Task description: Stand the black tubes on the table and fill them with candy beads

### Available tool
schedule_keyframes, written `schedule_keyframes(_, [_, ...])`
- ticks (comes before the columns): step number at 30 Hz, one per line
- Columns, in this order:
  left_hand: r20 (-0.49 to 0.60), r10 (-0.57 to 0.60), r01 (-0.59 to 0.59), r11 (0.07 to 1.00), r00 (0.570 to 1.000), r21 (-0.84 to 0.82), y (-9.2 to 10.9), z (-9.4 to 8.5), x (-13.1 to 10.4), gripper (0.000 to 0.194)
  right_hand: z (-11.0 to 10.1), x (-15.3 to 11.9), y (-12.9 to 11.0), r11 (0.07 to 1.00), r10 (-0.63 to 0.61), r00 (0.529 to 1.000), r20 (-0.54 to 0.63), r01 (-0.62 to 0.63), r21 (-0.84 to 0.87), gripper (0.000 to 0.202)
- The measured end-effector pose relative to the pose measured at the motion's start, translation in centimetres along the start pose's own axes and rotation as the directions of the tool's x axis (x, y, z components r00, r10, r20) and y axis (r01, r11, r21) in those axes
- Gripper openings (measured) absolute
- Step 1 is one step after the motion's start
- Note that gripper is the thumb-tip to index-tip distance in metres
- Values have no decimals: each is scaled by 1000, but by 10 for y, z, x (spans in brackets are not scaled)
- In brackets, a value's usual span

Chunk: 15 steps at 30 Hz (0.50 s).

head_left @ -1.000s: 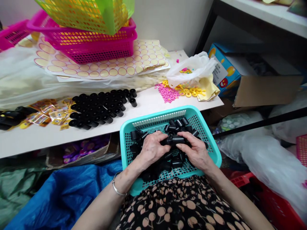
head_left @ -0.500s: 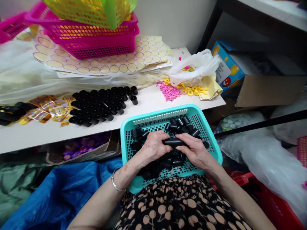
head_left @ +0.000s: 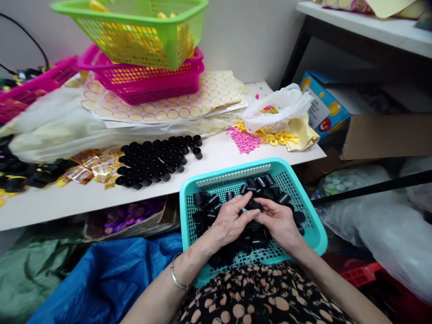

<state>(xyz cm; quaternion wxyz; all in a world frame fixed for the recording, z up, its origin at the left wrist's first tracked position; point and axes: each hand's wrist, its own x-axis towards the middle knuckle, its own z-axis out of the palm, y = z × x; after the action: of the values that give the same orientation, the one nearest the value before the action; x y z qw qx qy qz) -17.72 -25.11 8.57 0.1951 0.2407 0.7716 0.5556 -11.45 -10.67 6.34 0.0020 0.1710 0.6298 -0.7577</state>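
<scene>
Over the teal basket (head_left: 184, 220) my two hands meet at a small black plastic piece (head_left: 253, 204). My left hand (head_left: 232, 219) closes on its left side with thumb and fingers. From the right, the fingertips of my right hand (head_left: 277, 221) pinch the same piece, so much of it is covered. Loose black cylinder-shaped caps (head_left: 261, 182) lie jumbled in the basket beneath and around my hands. The basket rests at my lap, against the patterned clothing (head_left: 270, 288).
Rows of upright black caps (head_left: 151, 159) stand on the white shelf (head_left: 216, 150), beside printed packets (head_left: 97, 168). Pink bits (head_left: 245, 140) and yellow rings (head_left: 278, 138) lie right of them. Stacked baskets (head_left: 162, 87) stand behind; an opened carton (head_left: 384, 135) sits right.
The long black shape stretched between my hands now looks shorter, and my hands have come closer together. The whole view has shifted, with the scene lower and further right.
</scene>
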Motion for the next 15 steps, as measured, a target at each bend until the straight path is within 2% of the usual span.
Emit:
schedule_keyframes(3, [-24,-28,28,999,999,-15,2,-9,1,35,3,-3,1,998,42,997,69,-39,-43,47])
schedule_keyframes(5, [-157,-55,53,998,986,-19,3,-28,6,38,2,-3,1,989,21,994,106,-5,-150,49])
schedule_keyframes(7, [-363,-87,107,994,928,35,2,-56,16,46,-2,-1,-1,958,-31,992,119,63,-279,42])
schedule_keyframes(9, [-510,-55,168,969,858,179,-2,-87,30,47,-7,2,-3,925,-64,988,139,111,-363,31])
schedule_keyframes(10, [-530,-11,194,937,848,291,-6,-102,37,40,-10,3,-3,913,-67,987,145,119,-391,28])
schedule_keyframes(12, [-496,39,258,817,867,516,-17,-127,52,27,-15,6,-4,884,-58,986,156,123,-450,25])
schedule_keyframes(15, [-441,-15,354,620,898,700,-35,-146,70,22,-19,10,-3,809,-53,981,189,153,-568,20])
